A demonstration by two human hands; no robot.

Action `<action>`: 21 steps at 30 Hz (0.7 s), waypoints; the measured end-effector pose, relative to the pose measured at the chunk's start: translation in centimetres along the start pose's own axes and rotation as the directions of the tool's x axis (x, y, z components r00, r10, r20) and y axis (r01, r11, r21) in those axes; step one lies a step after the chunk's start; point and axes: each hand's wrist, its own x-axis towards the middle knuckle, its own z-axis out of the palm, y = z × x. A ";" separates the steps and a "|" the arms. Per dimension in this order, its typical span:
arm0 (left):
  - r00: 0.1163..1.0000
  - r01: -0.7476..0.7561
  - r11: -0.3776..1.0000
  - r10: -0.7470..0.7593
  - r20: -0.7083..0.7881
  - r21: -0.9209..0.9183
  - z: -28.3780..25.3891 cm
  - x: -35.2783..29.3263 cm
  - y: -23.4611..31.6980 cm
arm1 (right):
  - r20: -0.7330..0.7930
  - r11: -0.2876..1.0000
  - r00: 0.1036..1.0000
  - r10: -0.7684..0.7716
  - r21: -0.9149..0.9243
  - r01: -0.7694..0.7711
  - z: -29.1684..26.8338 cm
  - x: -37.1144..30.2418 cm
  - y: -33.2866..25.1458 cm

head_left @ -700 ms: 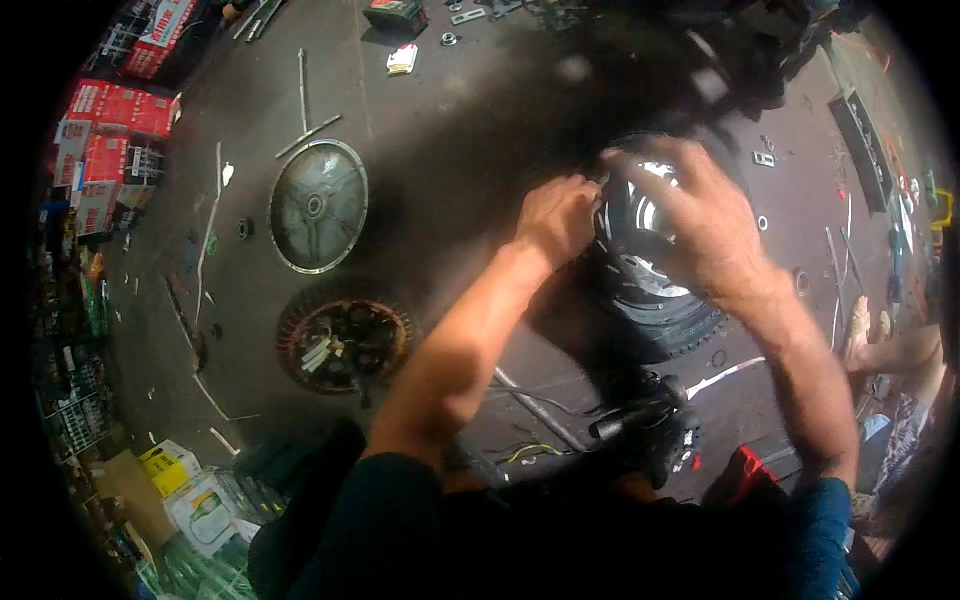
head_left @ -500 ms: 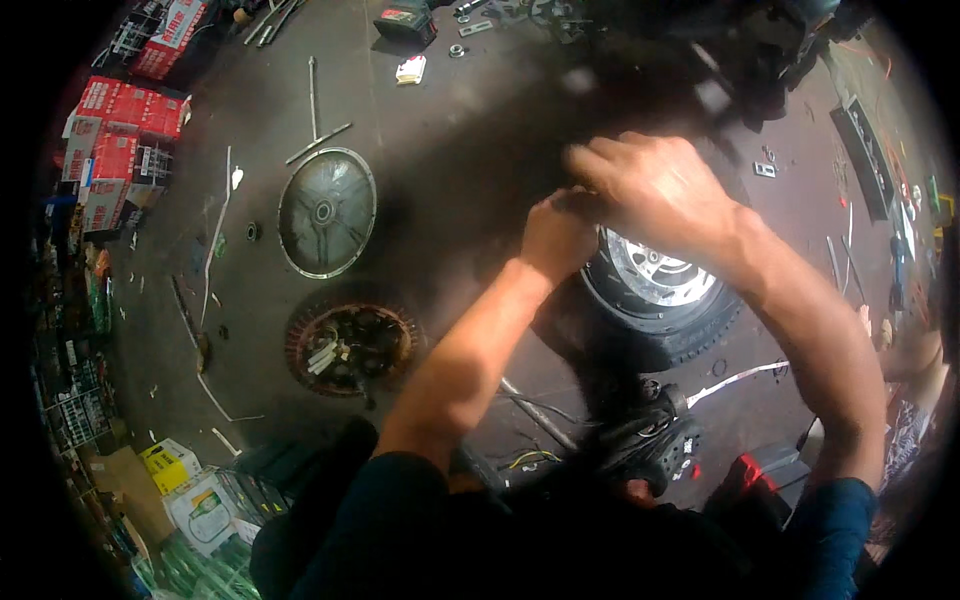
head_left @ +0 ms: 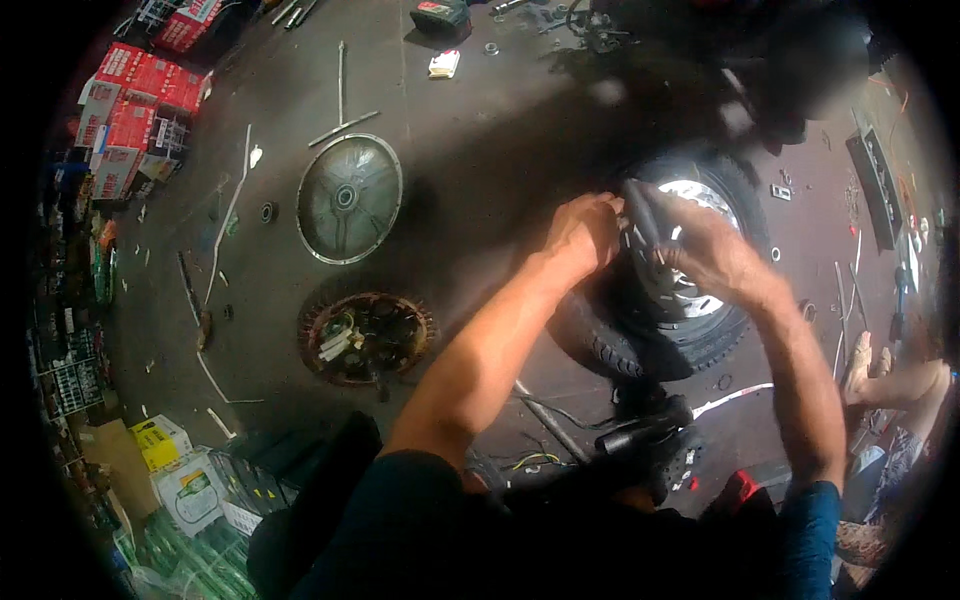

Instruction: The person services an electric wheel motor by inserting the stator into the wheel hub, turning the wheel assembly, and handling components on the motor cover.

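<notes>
**Both hands at the wheel hub**

The left hand [head_left: 580, 235] curls closed against the hub of the tyred wheel [head_left: 665, 285] lying on the floor; the right hand [head_left: 705, 250] grips what looks like a dark tool [head_left: 640, 215]. A slip could jam fingers against the rim. A round cover disc [head_left: 348, 198] and motor core [head_left: 365, 335] lie well left; cables cross underfoot.

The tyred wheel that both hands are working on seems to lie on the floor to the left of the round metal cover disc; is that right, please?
Not quite: the head view shows the tyred wheel, with the left hand and right hand on it, lying to the right of the round metal cover disc.
</notes>
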 end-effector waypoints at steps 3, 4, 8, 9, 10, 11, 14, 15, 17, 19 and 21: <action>0.982 0.087 0.994 -0.095 0.162 0.060 -1.4 0.4 0.8 | -0.076 0.942 0.962 -0.262 -0.236 0.238 -1.5 1.7 -0.5; 0.980 0.067 0.991 -0.087 0.181 0.113 -0.9 0.7 0.6 | -0.034 0.900 0.929 -0.369 -0.265 0.347 -2.1 2.8 -0.1; 0.983 0.079 0.992 -0.094 0.160 0.093 0.1 0.7 -0.1 | 0.254 0.933 0.948 0.194 -0.346 -0.098 -0.6 6.2 -1.7; 0.995 0.022 0.982 -0.040 0.091 0.186 0.4 0.7 0.0 | 0.005 0.924 0.964 0.266 -0.286 -0.254 0.8 6.5 -0.6; 0.995 0.015 0.984 -0.032 0.092 0.179 0.7 0.9 0.3 | 0.003 0.920 0.962 0.273 -0.293 -0.260 1.7 6.3 1.1; 1.000 -0.003 0.993 0.002 0.007 0.114 0.7 0.8 0.4 | 0.006 0.859 0.892 0.452 0.269 -0.436 2.3 5.8 2.8; 0.972 -0.134 0.987 0.148 -0.180 0.091 0.9 0.0 -1.0 | 0.415 -0.009 0.776 0.475 0.884 -0.468 3.8 2.8 4.2; 0.995 -0.037 0.986 0.020 -0.103 -0.165 0.9 -0.5 -1.5 | 0.376 -0.157 0.845 0.380 0.927 -0.341 4.7 1.4 1.5; 0.999 0.052 0.946 -0.046 0.027 -0.320 1.2 0.0 -1.4 | 0.286 -0.258 0.891 0.354 0.945 -0.201 5.3 -0.5 -1.4; 0.996 -0.087 0.967 0.080 -0.039 -0.239 0.8 0.1 -1.1 | 0.195 0.152 0.911 0.363 0.952 -0.265 4.4 -0.6 0.1; 0.986 -0.161 0.961 0.147 -0.078 -0.224 0.6 0.1 -1.0 | 0.088 0.738 0.928 0.361 0.582 -0.342 1.9 -0.5 1.7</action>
